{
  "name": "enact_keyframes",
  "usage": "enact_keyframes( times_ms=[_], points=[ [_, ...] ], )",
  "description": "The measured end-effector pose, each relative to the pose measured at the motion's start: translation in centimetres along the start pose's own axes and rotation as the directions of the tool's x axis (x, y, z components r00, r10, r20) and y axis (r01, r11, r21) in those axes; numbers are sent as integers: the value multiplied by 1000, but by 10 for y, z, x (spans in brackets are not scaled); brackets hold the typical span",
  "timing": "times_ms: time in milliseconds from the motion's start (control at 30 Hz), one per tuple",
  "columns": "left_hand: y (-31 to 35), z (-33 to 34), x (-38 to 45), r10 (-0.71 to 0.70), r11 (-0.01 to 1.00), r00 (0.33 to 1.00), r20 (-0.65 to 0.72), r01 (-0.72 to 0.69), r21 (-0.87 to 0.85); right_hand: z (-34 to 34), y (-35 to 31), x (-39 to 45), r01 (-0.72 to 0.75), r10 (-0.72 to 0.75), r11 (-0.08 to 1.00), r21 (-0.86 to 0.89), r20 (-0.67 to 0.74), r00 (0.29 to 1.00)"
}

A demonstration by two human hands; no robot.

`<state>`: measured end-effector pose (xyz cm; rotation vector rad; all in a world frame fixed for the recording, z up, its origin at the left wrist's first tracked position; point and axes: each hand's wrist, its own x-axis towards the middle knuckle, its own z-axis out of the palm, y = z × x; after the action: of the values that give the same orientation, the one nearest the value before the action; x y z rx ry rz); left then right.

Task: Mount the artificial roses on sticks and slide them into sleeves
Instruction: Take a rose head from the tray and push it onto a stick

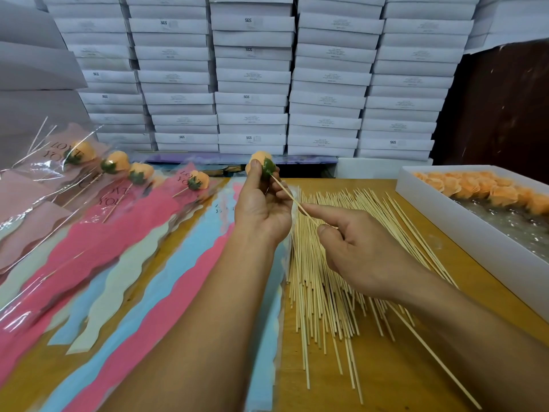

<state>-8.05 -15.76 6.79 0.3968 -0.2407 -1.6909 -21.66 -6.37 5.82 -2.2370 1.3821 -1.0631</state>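
Observation:
My left hand (pixel 263 203) holds an orange artificial rose (pixel 260 162) by its green base, raised above the table. A thin wooden stick (pixel 289 196) runs from that green base down to my right hand (pixel 356 248), which pinches it between thumb and forefinger. The stick's tail end comes out below my right wrist toward the front right. A loose heap of sticks (pixel 332 278) lies on the wooden table under my right hand. Flat sleeves (pixel 190 275) in pink, blue and cream lie fanned out on the left. Several finished roses in sleeves (pixel 116 168) rest at the far left.
A white tray (pixel 475 230) at the right holds several loose orange roses (pixel 487 188). Stacked white boxes (pixel 252 75) form a wall behind the table. A dark brown panel (pixel 505 108) stands at the back right.

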Motion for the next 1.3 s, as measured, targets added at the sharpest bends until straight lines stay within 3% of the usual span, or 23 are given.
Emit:
enact_keyframes(
  times_ms=[1300],
  points=[
    [-3,3,-3,78,987,997,3,-78,140,2,1,1,-92,92,996,7,17,996]
  ],
)
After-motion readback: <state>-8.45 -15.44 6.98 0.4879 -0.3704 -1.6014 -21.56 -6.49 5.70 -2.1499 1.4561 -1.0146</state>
